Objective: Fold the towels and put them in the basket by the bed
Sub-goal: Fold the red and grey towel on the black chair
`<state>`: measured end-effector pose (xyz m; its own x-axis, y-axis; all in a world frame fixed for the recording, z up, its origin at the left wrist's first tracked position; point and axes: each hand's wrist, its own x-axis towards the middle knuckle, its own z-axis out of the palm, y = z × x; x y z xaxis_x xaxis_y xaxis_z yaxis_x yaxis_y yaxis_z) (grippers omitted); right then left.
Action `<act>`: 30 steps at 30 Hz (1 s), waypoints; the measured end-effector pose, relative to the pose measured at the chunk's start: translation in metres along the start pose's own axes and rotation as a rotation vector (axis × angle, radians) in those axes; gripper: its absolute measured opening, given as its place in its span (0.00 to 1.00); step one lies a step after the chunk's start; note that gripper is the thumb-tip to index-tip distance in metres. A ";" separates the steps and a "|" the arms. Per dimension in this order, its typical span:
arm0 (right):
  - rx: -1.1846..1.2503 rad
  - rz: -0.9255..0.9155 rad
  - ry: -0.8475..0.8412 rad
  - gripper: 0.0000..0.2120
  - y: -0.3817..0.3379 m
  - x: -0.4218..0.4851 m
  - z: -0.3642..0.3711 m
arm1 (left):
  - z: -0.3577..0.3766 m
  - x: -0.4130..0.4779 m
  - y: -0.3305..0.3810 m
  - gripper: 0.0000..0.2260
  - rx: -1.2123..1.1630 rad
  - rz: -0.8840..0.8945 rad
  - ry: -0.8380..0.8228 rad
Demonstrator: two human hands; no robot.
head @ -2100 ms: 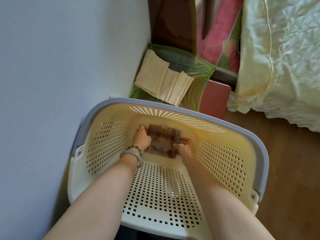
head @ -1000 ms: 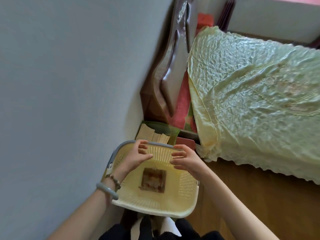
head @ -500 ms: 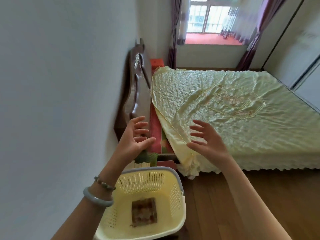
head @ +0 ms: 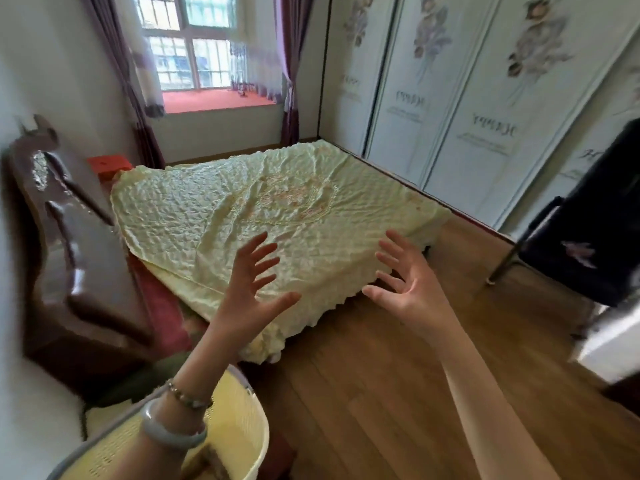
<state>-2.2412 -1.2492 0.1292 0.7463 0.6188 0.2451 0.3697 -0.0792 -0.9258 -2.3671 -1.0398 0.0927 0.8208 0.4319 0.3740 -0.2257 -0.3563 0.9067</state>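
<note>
The pale yellow perforated basket (head: pixel 239 431) with a grey rim stands on the floor at the bottom left, beside the bed. A corner of the folded brown-red towel (head: pixel 211 462) shows inside it, mostly hidden behind my left forearm. My left hand (head: pixel 249 296) is raised above the basket, fingers spread, holding nothing. My right hand (head: pixel 405 289) is raised to its right over the bed's edge, also spread and holding nothing. No other towel shows on the bed.
The bed with a crinkled yellow-green cover (head: pixel 270 216) fills the middle. A dark wooden headboard (head: pixel 65 254) stands at the left by the wall. Wardrobe doors (head: pixel 485 81) line the right, with a dark chair (head: pixel 588 230) in front. Wooden floor (head: pixel 381 393) lies at the lower right.
Both hands let go of the folded towel in the basket and rose out of it, fingers spread. My view lifted from the basket to the bed and room.
</note>
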 end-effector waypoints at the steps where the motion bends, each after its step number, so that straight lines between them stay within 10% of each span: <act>1: -0.013 0.013 0.053 0.39 0.000 -0.007 -0.014 | 0.013 0.006 0.002 0.39 -0.011 0.018 -0.037; 30: -0.198 0.190 0.618 0.38 0.113 -0.014 -0.390 | 0.430 0.213 0.028 0.40 -0.166 0.180 -0.569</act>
<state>-1.9934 -1.5716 0.1333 0.9659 0.0237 0.2580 0.2518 -0.3208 -0.9131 -1.9728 -1.3136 0.1138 0.9031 -0.1486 0.4029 -0.4278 -0.2288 0.8744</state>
